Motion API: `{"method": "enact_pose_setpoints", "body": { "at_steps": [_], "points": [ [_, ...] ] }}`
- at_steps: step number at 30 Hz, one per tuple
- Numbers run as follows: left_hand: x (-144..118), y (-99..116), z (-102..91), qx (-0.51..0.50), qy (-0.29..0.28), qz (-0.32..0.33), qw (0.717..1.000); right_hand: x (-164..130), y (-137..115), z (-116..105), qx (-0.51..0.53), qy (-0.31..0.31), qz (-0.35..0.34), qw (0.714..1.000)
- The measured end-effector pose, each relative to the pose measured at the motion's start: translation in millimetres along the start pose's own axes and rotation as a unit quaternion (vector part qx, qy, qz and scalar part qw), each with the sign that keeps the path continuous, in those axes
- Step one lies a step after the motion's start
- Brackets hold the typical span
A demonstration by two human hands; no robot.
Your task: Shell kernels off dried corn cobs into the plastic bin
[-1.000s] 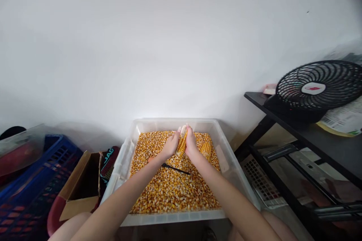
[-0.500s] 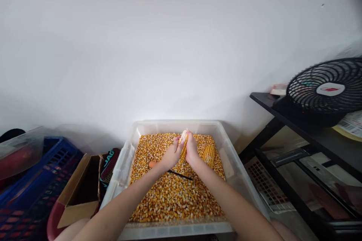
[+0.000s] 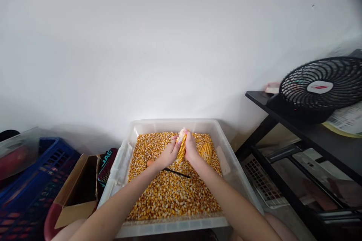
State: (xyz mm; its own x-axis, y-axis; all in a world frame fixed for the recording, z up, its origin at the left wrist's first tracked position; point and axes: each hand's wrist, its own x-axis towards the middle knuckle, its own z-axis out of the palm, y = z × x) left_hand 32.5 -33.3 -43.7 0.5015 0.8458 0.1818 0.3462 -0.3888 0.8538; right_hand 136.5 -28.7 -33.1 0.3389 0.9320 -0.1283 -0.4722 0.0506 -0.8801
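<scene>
Between my two hands is an ear of corn, yellow along its length and stripped to pale cob at the far end. My left hand grips it from the left, and my right hand wraps its right side, fingers near the bare tip. Loose corn kernels fill the clear plastic bin beneath. A second ear of corn rests on the kernels right of my right hand. Partly under my left forearm lies a screwdriver-like tool with an orange handle and thin black shaft.
Left of the bin stand an open cardboard box and a blue plastic crate. To the right, a black shelf carries a black fan. A white basket sits below it. The white wall rises behind the bin.
The view has shifted slightly, so the shelf and fan appear farther left. My hands have turned a little on the ear, and more of its yellow rows show between them.
</scene>
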Motion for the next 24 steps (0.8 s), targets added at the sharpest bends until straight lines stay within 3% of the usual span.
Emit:
{"method": "enact_pose_setpoints", "body": {
  "at_steps": [11,19,24],
  "points": [
    [-2.8,0.9,-1.9,-0.022,-0.023,0.033,0.999,-3.3,-17.4,-2.5,0.011,-0.096,0.068,0.993],
    [-5.0,27.0,-17.1,-0.130,-0.062,-0.100,0.985,0.9,-26.6,-3.9,-0.010,-0.050,0.094,0.994],
    [-5.2,27.3,-16.6,-0.121,-0.118,-0.031,0.985,4.6,-17.3,-3.5,0.018,-0.072,0.089,0.993]
  ]
}}
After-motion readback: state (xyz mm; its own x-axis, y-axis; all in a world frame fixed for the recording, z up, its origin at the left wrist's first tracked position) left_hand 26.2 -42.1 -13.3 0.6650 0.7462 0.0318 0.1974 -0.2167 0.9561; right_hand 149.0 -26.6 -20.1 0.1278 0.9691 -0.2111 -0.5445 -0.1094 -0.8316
